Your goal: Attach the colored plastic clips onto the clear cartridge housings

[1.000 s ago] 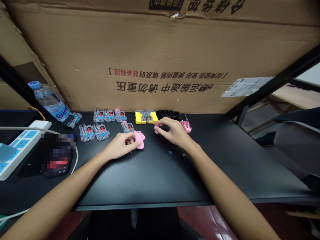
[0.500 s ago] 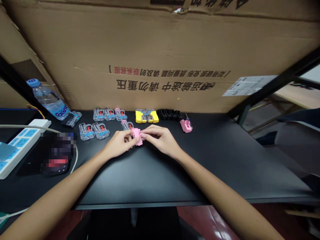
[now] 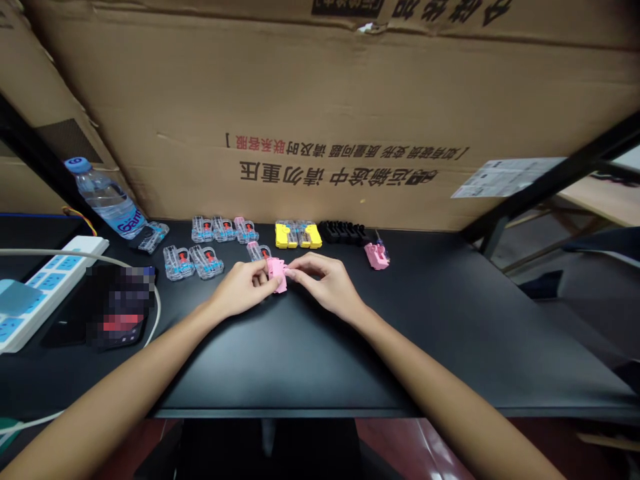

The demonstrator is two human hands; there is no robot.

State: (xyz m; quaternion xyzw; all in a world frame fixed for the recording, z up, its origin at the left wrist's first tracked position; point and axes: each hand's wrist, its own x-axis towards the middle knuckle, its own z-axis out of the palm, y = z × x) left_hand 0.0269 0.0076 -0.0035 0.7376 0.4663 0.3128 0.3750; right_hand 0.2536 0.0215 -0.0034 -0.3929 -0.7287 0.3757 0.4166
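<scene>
My left hand (image 3: 246, 283) is closed on a pink plastic part (image 3: 277, 275), thumb in front and fingers behind. At the part's right edge, my right hand (image 3: 325, 279) pinches with thumb and forefinger; whether a separate small piece is between those fingertips is too small to tell. Just behind the left fingers lies a clear plastic unit with a pink end (image 3: 254, 251), partly hidden. Another pink plastic part (image 3: 377, 257) rests on the table to the right, with a thin dark-handled tool (image 3: 379, 239) beside it.
Several clear units with red and blue insides (image 3: 206, 261) stand at the left. Two yellow-and-clear units (image 3: 287, 235) and black parts (image 3: 344, 232) line the cardboard box (image 3: 320, 100). A bottle (image 3: 107, 200), power strip (image 3: 50, 283) and phone (image 3: 123, 313) occupy the far left.
The whole view has shifted slightly, moving the scene a little to the right. The pink part is turned slightly between my hands; both hands keep their grip.
</scene>
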